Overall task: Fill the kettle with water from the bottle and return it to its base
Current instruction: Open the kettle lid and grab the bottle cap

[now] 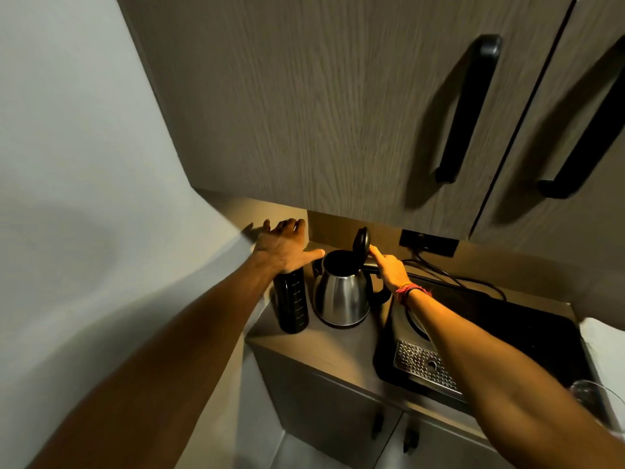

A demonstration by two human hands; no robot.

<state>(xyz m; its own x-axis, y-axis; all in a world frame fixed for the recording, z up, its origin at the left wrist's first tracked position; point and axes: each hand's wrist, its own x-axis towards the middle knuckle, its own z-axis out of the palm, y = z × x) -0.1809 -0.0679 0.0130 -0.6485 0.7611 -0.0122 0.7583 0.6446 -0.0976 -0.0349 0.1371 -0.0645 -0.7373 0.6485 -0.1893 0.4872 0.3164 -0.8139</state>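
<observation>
Just left of the steel kettle, which stands on the counter with its lid flipped up, my left hand rests spread and unclenched over the top of the black bottle. My right hand sits at the kettle's handle, forefinger on the lid, whether gripping I cannot tell. Bottle and kettle nearly touch, so a careless lift could knock the kettle or drop the lid shut, and a rushed pour might splash toward the black cable behind the kettle.

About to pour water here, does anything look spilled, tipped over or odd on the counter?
Nothing stands out. The kettle stands upright with its lid flipped open, the dark bottle upright beside it, and the counter shows no spill.
</observation>
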